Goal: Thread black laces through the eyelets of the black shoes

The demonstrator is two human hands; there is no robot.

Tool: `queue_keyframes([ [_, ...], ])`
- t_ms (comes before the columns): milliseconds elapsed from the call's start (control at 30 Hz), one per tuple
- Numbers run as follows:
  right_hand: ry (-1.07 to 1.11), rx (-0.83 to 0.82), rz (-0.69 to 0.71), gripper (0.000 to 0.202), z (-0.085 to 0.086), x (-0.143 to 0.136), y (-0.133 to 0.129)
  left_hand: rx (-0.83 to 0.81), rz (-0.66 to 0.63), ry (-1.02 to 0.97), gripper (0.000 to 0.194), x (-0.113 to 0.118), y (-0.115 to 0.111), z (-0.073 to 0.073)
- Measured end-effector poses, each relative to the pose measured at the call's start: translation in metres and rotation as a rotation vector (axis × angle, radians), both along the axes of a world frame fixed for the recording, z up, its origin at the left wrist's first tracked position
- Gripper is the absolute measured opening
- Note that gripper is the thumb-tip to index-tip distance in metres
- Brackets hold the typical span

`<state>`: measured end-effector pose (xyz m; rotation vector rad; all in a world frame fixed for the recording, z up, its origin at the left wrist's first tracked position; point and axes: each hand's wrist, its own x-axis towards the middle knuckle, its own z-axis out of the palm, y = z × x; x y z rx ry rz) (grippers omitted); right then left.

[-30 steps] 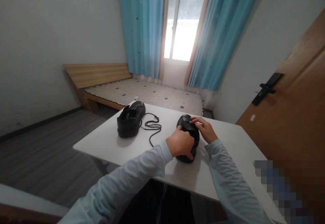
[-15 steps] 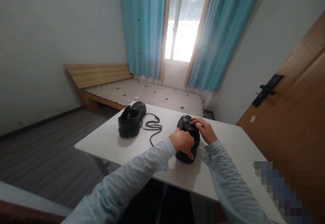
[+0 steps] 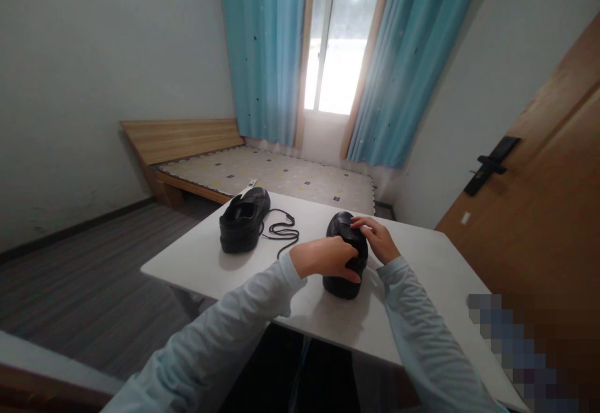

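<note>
A black shoe stands on the white table, its toe pointing away from me. My left hand lies over the shoe's opening from the left; its thumb is apart, and some fingertips are hidden at the shoe. My right hand touches the front upper of the same shoe from the right, fingers stretched out. The second black shoe stands further left on the table, untouched. Between the shoes lies a loose black lace in wavy bends.
Behind the table is a low bed with a wooden headboard. Blue curtains flank the window. A wooden door with a black handle stands at the right. A small white item lies at the table's far left corner.
My left hand has turned and its wrist has shifted left and slightly up, with the fingers still at the shoe. My right hand has hardly moved.
</note>
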<state>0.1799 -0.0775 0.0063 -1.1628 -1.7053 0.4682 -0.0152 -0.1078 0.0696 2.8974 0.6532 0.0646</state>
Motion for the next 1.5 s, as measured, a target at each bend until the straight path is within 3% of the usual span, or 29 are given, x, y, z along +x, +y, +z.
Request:
queue_keyframes([
  [67, -0.001, -0.001, -0.005, 0.02, 0.001, -0.001, 0.0, -0.001, -0.011, -0.113, 0.02, -0.013, 0.0, 0.011],
  [167, 0.001, 0.002, -0.008, 0.02, 0.001, 0.0, 0.0, 0.02, 0.081, -0.203, 0.014, -0.032, 0.004, 0.025],
  [267, 0.002, 0.005, -0.002, 0.02, 0.0, 0.001, 0.0, 0.014, 0.191, -0.125, 0.011, -0.05, 0.011, 0.024],
  [367, 0.002, -0.002, 0.007, 0.019, -0.001, 0.002, 0.001, -0.02, 0.223, 0.0, 0.011, -0.066, 0.021, 0.002],
  [567, -0.003, -0.003, 0.0, 0.019, 0.0, 0.002, 0.002, -0.007, 0.341, 0.062, 0.02, -0.086, 0.039, -0.054],
  [733, -0.005, -0.01, -0.004, 0.019, 0.0, 0.001, 0.001, -0.025, 0.353, 0.034, 0.011, -0.09, 0.043, -0.066],
  [933, -0.028, 0.027, -0.009, 0.023, -0.002, -0.001, 0.001, -0.066, 0.325, 0.058, 0.014, -0.087, 0.045, -0.06],
  [1133, -0.072, 0.028, 0.019, 0.033, -0.003, -0.002, 0.002, -0.011, 0.296, 0.002, 0.016, -0.074, 0.046, -0.032],
  [1333, -0.095, -0.014, 0.021, 0.034, -0.003, -0.005, 0.0, 0.027, 0.317, -0.191, 0.02, -0.056, 0.048, -0.002],
  [1500, -0.099, -0.014, 0.05, 0.034, -0.006, -0.006, 0.001, 0.004, 0.342, -0.538, 0.024, -0.039, 0.064, 0.001],
])
